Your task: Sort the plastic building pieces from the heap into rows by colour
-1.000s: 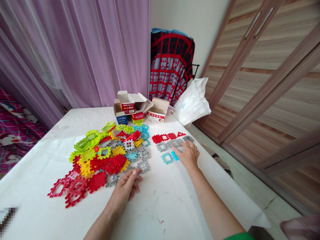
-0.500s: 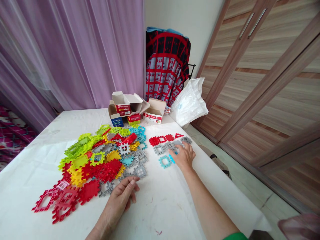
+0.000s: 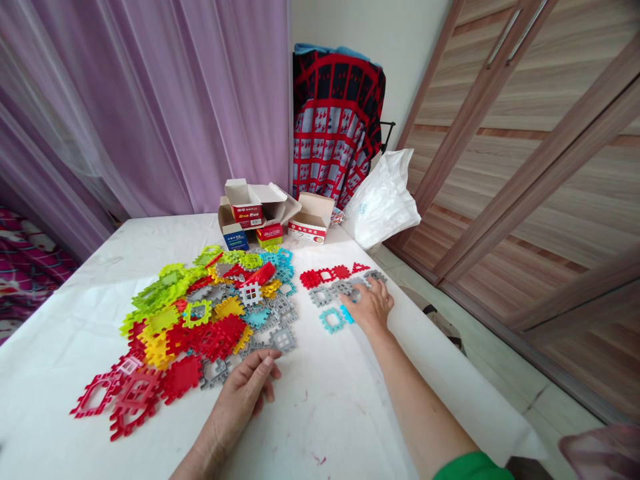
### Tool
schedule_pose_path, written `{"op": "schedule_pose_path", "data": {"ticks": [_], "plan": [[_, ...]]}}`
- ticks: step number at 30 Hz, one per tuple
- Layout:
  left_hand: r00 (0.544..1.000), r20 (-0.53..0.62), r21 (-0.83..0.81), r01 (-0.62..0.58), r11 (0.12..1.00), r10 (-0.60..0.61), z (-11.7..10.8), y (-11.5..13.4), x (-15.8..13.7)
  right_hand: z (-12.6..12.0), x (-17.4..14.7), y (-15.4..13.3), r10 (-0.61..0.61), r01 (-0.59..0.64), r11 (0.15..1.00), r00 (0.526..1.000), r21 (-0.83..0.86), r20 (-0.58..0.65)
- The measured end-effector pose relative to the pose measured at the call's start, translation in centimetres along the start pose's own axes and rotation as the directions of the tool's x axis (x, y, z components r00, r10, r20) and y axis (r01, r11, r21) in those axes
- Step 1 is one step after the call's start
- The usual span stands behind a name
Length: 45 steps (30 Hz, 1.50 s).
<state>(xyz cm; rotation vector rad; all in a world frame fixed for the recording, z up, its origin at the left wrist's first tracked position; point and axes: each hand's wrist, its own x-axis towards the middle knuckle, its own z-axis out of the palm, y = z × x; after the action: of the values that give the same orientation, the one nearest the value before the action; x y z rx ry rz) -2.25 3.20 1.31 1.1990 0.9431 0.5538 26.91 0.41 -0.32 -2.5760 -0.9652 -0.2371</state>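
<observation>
My left hand [image 3: 253, 382] rests on the table, fingers loosely bent and nothing seen in it. Beside its fingertips is the near edge of a big heap of notched plastic building tiles, with a grey window tile [image 3: 283, 340] closest. Over at the right, my right hand [image 3: 371, 308] is spread low above small rows of tiles. Its thumb is near a bright blue tile [image 3: 346, 313], which the hand partly covers. A light blue frame tile [image 3: 332, 321] lies just left of that. Behind are a row of grey tiles [image 3: 321, 296] and a row of red tiles [image 3: 341, 272].
Opened small cardboard boxes [image 3: 307, 230] stand at the table's back edge, with a white plastic bag [image 3: 383, 200] to their right. The heap holds red tiles [image 3: 183, 380], yellow tiles [image 3: 163, 320] and green tiles [image 3: 165, 287]. A wooden wardrobe [image 3: 500, 200] stands beyond the right edge.
The view has shifted slightly. My right hand stays over the grey and blue tiles with its fingers apart. My left hand has hardly moved.
</observation>
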Motion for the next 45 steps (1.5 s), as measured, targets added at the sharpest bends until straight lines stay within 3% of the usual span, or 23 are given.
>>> {"op": "schedule_pose_path", "data": {"ticks": [14, 17, 21, 26, 30, 35, 37, 40, 42, 45], "plan": [[1.0, -0.003, -0.005, -0.007, 1.0, 0.007, 0.0, 0.0, -0.1, -0.4, 0.4, -0.3, -0.049, 0.05, 0.999, 0.999, -0.01, 0.021], [1.0, -0.005, -0.006, -0.008, 1.0, 0.008, 0.0, 0.0, -0.2, -0.3, 0.0, 0.2, -0.071, 0.074, 0.996, 0.995, 0.052, -0.063], [1.0, -0.006, -0.007, -0.005, 1.0, 0.005, 0.0, 0.0, -0.2, -0.4, -1.4, 1.2, -0.103, 0.162, 0.964, 0.959, 0.212, -0.264], [1.0, 0.003, -0.001, -0.009, 1.0, 0.009, 0.0, -0.1, 0.0, -1.1, -5.3, 0.0, -0.258, 0.38, 0.848, 0.904, 0.37, -0.34], [1.0, 0.011, 0.01, -0.017, 1.0, 0.017, 0.1, 0.2, -0.3, -1.4, -9.2, -3.2, -0.442, 0.51, 0.734, 0.86, 0.449, -0.254], [0.996, -0.016, 0.058, -0.082, 0.995, 0.083, -0.2, 0.3, -0.5, -1.0, -11.8, -5.7, -0.601, 0.553, 0.707, 0.798, 0.442, -0.038], [0.977, -0.074, 0.146, -0.187, 0.971, 0.199, -0.7, 0.1, -0.4, -1.0, -11.8, -5.8, -0.599, 0.55, 0.72, 0.8, 0.424, -0.021], [0.88, -0.13, 0.407, -0.373, 0.834, 0.457, -1.7, -0.6, -0.6, -1.0, -11.5, -5.6, -0.585, 0.536, 0.735, 0.811, 0.415, -0.01], [0.809, -0.118, 0.583, -0.413, 0.699, 0.576, -2.2, -0.9, -0.9, -1.0, -11.4, -5.6, -0.583, 0.532, 0.741, 0.813, 0.409, -0.002], [0.753, -0.097, 0.727, -0.393, 0.563, 0.65, -2.7, -1.2, -1.5, -0.9, -11.6, -5.7, -0.578, 0.529, 0.745, 0.816, 0.406, -0.001]]}}
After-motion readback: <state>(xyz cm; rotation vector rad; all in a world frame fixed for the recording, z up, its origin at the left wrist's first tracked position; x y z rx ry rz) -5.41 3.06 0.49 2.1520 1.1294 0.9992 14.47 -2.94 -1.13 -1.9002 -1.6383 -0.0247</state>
